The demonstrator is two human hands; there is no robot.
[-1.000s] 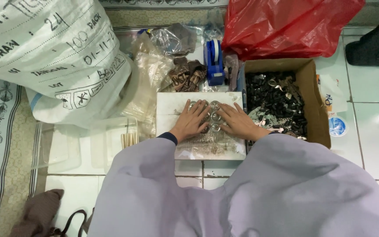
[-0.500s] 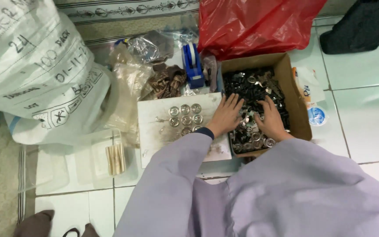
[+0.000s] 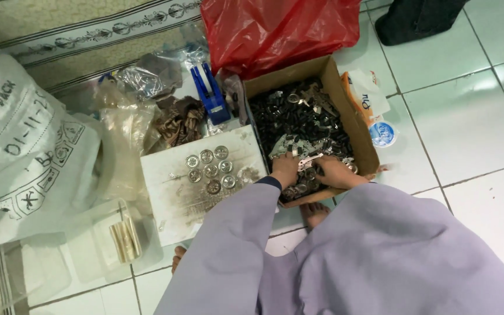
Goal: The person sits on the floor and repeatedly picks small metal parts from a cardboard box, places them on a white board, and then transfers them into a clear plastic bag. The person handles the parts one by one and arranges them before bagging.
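1. I see both hands down in the cardboard box point(image 3: 354, 125), at its near end. The left hand point(image 3: 285, 170) is cupped, fingers curled into the pile of metal parts point(image 3: 298, 119). I cannot tell whether it has closed on any piece
2. The right hand point(image 3: 335, 174) lies just beside it, fingers bent over a pale flat metal strip. Whether it grips the strip or only rests on it I cannot tell
3. The parts in the box are small, dark and shiny, mixed with bright stamped plates. Edges look thin and sharp; I judge a cut to bare fingers possible when raking through them
4. The pile is loose and tangled. I judge that lifting one piece could drag others over the low near wall of the box, onto the floor tiles point(image 3: 468, 122)
5. Left of the box lies a white board point(image 3: 176, 198), scuffed and stained, carrying round metal discs point(image 3: 211, 170) set in rows, close together. A sleeve point(image 3: 234, 245) passes just over its near right corner; I judge a brush from it could scatter the rows
6. Far of the box sits a red plastic bag point(image 3: 275, 29), glossy and crumpled. A blue plastic tool point(image 3: 210, 93) stands between the bag and the board
7. Far left, clear wrinkled plastic bags point(image 3: 147, 76) and a large white woven sack point(image 3: 24, 157)
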